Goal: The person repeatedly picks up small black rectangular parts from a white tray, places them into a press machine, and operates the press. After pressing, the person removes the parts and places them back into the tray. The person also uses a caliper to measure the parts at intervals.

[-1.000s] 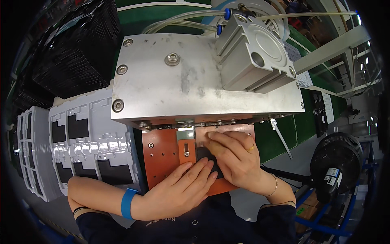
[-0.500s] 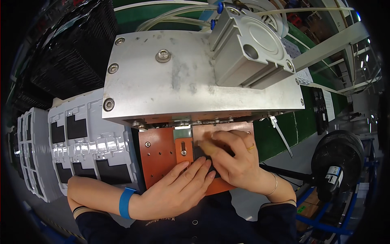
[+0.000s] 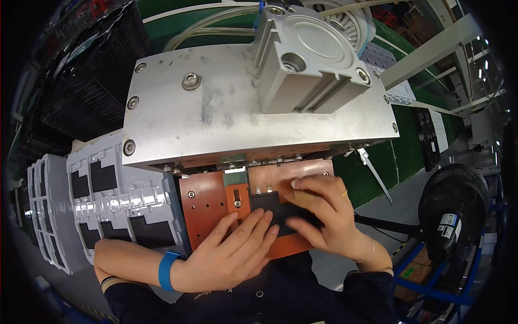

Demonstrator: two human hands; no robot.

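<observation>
A flat black notched piece (image 3: 268,203) with two small metal tabs at its far edge lies on the orange-brown fixture plate (image 3: 203,186) in front of me. My left hand (image 3: 229,254) is laid flat, its fingers stretched out and their tips on the near left part of the black piece. Over the right part of that piece hovers my right hand (image 3: 332,218), thumb and fingers apart; its fingertips are slightly blurred, and I see nothing held in it. A slotted orange stop (image 3: 236,197) is screwed down left of the black piece.
A silver press block (image 3: 216,119) with an air cylinder (image 3: 313,65) overhangs the plate's far side. White trays (image 3: 116,200) of black pieces stand at left, stacked black trays (image 3: 91,86) behind them. A caliper-like metal tool (image 3: 375,173) and a black fan (image 3: 450,210) are at right.
My right hand has lifted and moved right off the black piece, its fingers spreading, so the piece and its metal tabs now show. My left hand stays nearly in place. The view has shifted slightly.
</observation>
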